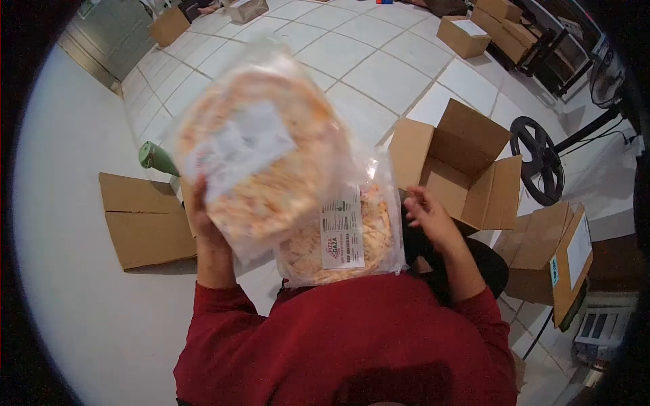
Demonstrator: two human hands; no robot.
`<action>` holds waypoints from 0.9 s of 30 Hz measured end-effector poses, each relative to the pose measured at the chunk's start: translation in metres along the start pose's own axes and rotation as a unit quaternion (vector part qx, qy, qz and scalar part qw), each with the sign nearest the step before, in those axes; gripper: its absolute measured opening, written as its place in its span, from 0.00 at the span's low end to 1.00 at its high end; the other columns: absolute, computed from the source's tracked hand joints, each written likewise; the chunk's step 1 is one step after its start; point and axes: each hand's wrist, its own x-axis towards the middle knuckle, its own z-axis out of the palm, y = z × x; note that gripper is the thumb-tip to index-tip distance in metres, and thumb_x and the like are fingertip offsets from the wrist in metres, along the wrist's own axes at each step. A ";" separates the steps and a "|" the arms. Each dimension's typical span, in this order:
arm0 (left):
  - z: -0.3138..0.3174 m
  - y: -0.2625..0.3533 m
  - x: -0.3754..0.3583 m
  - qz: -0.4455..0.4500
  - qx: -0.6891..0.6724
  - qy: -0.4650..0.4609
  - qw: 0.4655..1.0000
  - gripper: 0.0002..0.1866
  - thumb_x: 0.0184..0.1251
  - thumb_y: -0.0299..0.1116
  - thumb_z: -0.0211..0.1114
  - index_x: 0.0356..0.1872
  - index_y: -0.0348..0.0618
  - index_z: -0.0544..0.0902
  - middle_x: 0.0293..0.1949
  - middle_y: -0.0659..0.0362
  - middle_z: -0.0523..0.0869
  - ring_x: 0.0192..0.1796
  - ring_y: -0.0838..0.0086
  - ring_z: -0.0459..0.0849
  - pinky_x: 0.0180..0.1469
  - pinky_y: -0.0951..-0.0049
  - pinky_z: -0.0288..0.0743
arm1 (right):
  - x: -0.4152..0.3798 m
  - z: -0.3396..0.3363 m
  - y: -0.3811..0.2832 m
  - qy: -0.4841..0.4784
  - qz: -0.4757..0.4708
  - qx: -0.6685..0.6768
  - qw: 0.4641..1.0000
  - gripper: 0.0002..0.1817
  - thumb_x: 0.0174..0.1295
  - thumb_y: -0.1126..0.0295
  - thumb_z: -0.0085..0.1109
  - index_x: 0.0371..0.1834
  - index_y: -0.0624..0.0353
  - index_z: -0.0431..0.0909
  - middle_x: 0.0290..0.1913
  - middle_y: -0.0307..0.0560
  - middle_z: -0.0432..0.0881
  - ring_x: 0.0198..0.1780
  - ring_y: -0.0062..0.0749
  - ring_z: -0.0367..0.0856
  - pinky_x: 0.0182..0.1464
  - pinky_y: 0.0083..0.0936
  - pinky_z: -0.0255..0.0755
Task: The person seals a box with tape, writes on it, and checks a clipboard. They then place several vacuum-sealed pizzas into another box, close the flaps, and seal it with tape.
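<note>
Left grip (203,215): closed on raised pizza (271,155)
Right grip (430,215): bare, fingers parted
Below left grip: lap pizza (345,237)
Beside right grip: open box (455,177)

2 pizza bags (372,172) (271,189): glossy plastic | box (411,150): matt cardboard | shirt (365,331): cloth

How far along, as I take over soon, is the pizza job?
Bagging and labelling look done on the lower pizza and the upper pizza. The left hand holds the upper one aloft; the right hand holds nothing. Probably left: placing both, perhaps in the open box near the right hand.
</note>
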 end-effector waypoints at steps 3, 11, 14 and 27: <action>0.001 0.013 -0.005 0.091 -0.083 -0.162 0.979 0.29 0.54 0.45 0.50 0.56 0.41 0.60 0.53 0.53 0.67 0.55 0.62 0.66 0.55 0.62 0.61 | -0.009 0.016 0.008 -0.068 -0.012 -0.015 0.998 0.31 0.48 0.57 0.60 0.51 0.62 0.62 0.35 0.44 0.69 0.34 0.24 0.68 0.34 0.19 0.67; -0.027 0.029 -0.003 0.079 -0.058 0.005 0.995 0.35 0.51 0.53 0.50 0.58 0.44 0.56 0.57 0.52 0.61 0.57 0.57 0.60 0.52 0.49 0.61 | -0.011 0.041 -0.001 0.011 -0.084 -0.207 0.975 0.39 0.37 0.59 0.67 0.52 0.65 0.60 0.46 0.55 0.66 0.45 0.33 0.70 0.42 0.23 0.68; -0.039 0.029 0.002 0.072 -0.094 -0.002 0.993 0.35 0.52 0.52 0.49 0.58 0.44 0.55 0.57 0.51 0.61 0.57 0.57 0.60 0.52 0.49 0.61 | -0.006 0.030 -0.004 -0.026 -0.010 -0.078 0.997 0.32 0.41 0.63 0.65 0.48 0.68 0.63 0.43 0.54 0.71 0.42 0.33 0.73 0.40 0.24 0.69; -0.032 0.021 0.003 0.078 -0.070 0.002 0.995 0.34 0.51 0.50 0.51 0.57 0.42 0.58 0.54 0.48 0.64 0.55 0.56 0.64 0.55 0.55 0.59 | -0.087 -0.101 -0.057 0.228 -0.315 -0.102 0.916 0.23 0.45 0.77 0.55 0.48 0.66 0.64 0.41 0.48 0.73 0.41 0.33 0.73 0.46 0.21 0.67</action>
